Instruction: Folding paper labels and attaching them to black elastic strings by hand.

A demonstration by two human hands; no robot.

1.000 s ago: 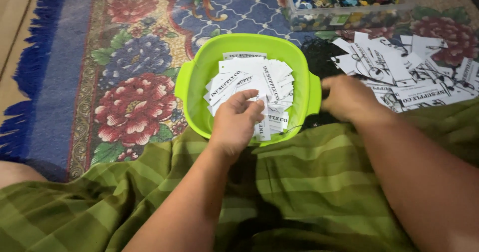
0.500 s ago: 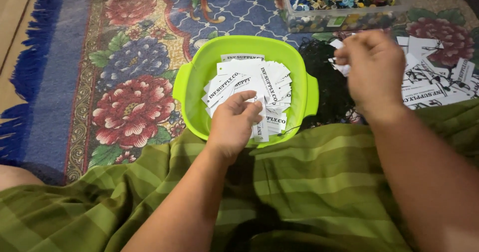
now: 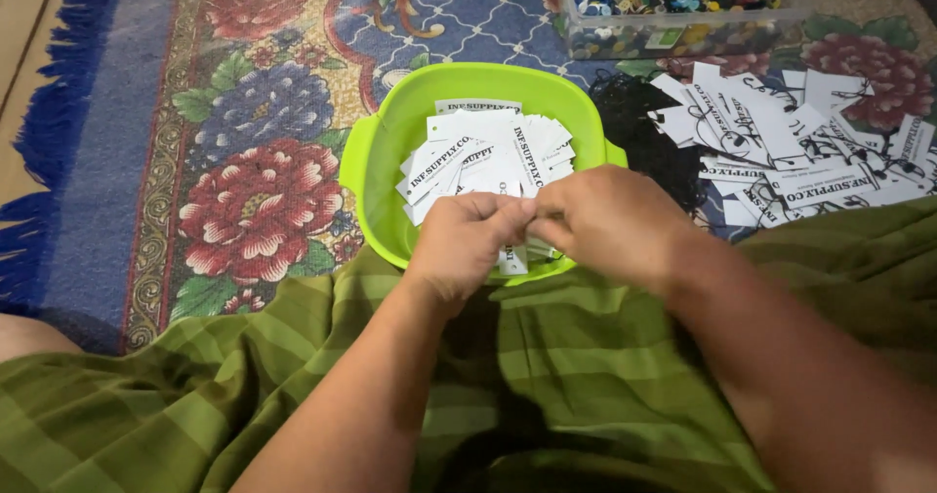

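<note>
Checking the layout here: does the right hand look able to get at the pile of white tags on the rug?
Probably yes. The right hand is at the green tub's near edge, and the loose tags lie just beyond it to the right, with nothing between.

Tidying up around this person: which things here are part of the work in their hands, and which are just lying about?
In use: left hand, right hand, white tags, green basin.
Lying about: loose tag pile, black strings, clear box of buttons, floral rug.

Both hands (image 3: 532,225) hide the near tags in the green tub (image 3: 376,161).
</note>
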